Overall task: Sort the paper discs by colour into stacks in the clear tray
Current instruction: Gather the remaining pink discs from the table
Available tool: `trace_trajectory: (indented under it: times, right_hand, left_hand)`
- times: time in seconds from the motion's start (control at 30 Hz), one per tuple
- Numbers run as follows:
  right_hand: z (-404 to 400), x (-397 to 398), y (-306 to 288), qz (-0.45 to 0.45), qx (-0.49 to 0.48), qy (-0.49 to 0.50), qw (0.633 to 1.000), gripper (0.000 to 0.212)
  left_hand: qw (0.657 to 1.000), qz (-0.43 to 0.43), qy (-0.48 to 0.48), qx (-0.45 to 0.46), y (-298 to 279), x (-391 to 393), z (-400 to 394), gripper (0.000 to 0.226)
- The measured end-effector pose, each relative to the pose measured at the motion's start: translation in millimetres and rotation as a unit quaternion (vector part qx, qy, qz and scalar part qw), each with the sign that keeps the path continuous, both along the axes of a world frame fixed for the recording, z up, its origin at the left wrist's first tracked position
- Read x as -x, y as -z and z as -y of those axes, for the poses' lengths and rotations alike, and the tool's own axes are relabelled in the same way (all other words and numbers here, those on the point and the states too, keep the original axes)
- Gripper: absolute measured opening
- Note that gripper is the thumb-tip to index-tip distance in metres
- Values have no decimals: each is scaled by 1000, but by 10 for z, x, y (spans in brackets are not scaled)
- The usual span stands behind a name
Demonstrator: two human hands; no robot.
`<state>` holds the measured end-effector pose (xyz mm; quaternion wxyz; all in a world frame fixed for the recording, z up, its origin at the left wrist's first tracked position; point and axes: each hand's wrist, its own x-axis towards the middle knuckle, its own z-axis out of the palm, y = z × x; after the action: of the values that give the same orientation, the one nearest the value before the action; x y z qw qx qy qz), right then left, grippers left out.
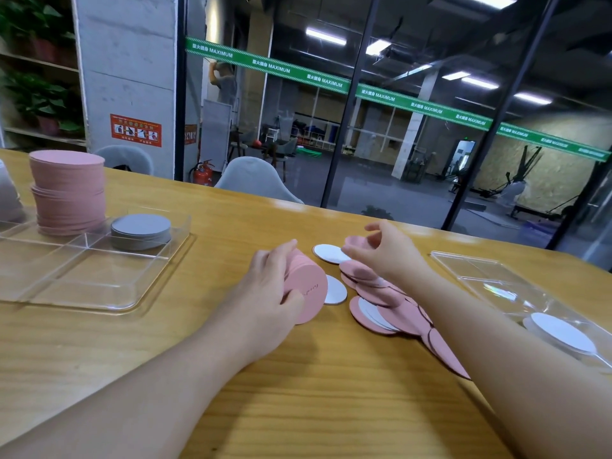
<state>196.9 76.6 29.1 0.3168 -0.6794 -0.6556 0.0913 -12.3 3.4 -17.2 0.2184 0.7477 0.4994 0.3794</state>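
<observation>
My left hand (268,289) grips a bundle of pink discs (308,293) held on edge just above the wooden table. My right hand (384,250) pinches a single pink disc (356,241) lifted over a loose pile of pink and white discs (387,306) on the table. Two white discs (329,253) (336,289) lie flat beside the pile. At the left, the clear tray (99,293) holds a tall pink stack (68,190) and a short grey stack (140,230) in its far compartments. Its near compartments are bare.
A second clear tray (477,270) at the right holds a few white discs (559,331). A grey stack (8,193) shows at the far left edge. Grey chairs (255,180) stand behind the table, then a glass wall.
</observation>
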Motion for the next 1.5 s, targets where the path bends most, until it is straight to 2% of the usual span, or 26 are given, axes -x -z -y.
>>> trace_trajectory:
  times: [0.1,0.17,0.3,0.43,0.67,0.8,0.87,1.0,1.07,1.2,1.37,1.5]
  right_hand:
    - [185,-12,-63,-8,-55,-25,998,62]
    - [265,-41,-77,3,-54,-29,998,64]
    - [216,-93,-13,28,26,-2,999,75]
    - [89,-85,55,6,111,28,993,83]
    - [-40,7,82,86,160,38,983,59]
    - [-85,-13,93,74,121,46,989,65]
    - [-85,-36,85,63,69,46,995,67]
    - [190,-57,42,9,-83,-26,996,69]
    - [422,-29,70,10,-124,-75,989,67]
    - [741,68,191,69,-158,-161,972,73]
    - [759,250,335,127,-165,-227,951,78]
    - [693,399,420,139,-168,-261,940,78]
  left_hand:
    - [1000,4,0,0,1,-3,-1,64]
    - [1000,3,-1,-2,3,-7,1,64]
    - [1000,0,-5,-6,16,-7,4,64]
    - [1000,11,0,0,33,16,-15,65]
    - [1000,15,2,-3,38,18,-38,66]
    - [1000,18,4,-3,44,21,-48,66]
    - [1000,19,4,-4,47,20,-44,66]
    - [1000,18,3,-5,49,20,-48,65]
    - [1000,22,7,2,45,23,-51,65]
    - [998,42,28,23,30,29,-48,63]
    - [997,55,30,33,19,24,-26,57]
    - [1000,2,9,15,38,-9,-18,68]
